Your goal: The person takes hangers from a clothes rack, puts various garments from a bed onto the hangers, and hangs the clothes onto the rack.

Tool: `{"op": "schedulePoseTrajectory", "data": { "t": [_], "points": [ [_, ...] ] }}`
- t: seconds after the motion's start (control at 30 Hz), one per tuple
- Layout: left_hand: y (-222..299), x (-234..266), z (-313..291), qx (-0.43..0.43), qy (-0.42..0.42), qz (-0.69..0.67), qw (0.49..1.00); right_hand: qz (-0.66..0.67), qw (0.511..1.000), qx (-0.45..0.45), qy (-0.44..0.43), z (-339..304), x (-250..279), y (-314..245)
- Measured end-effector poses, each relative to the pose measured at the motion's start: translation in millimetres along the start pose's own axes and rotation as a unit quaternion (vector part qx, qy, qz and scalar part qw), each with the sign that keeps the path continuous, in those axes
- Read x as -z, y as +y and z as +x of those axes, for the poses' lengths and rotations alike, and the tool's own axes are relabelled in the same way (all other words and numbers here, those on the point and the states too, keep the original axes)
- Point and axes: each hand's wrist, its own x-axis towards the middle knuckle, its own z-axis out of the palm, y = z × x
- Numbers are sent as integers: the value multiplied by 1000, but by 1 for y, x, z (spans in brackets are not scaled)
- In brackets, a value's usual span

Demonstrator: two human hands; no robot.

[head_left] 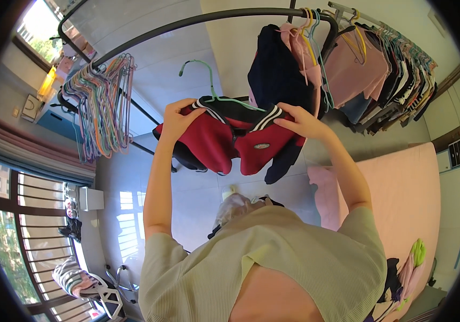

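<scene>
Between my two hands hangs a red shirt [208,142] with dark sleeves and a dark collar striped in white. A green hanger [213,80] sits inside its neck, with the hook sticking up free of the rail. My left hand [179,119] is closed on the left shoulder by the collar, thumb on the front. My right hand [300,122] grips the right shoulder the same way, beside the striped collar edge. The parts of the hanger inside the shoulders are hidden by cloth.
A black clothes rail [197,20] arches ahead, carrying many empty hangers [101,107] at left and a dark garment [273,64] at right. Farther right stands another rack of clothes [401,75]. A pink-covered bed [396,198] lies at my right, with loose clothes [401,279] on it.
</scene>
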Motion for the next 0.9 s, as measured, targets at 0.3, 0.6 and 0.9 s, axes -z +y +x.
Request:
{"op": "schedulePoseTrajectory", "data": {
  "t": [0.3, 0.6, 0.9],
  "points": [
    [-61, 8, 81, -42, -118, 56, 991, -16, 969, -24, 243, -13, -14, -2],
    [-91, -41, 163, -58, -137, -72, 986, -157, 913, -136, 352, -13, -4, -20],
    [-65, -98, 193, -143, -194, -81, 967, -277, 862, -143, 401, 17, -5, -33]
  ]
}}
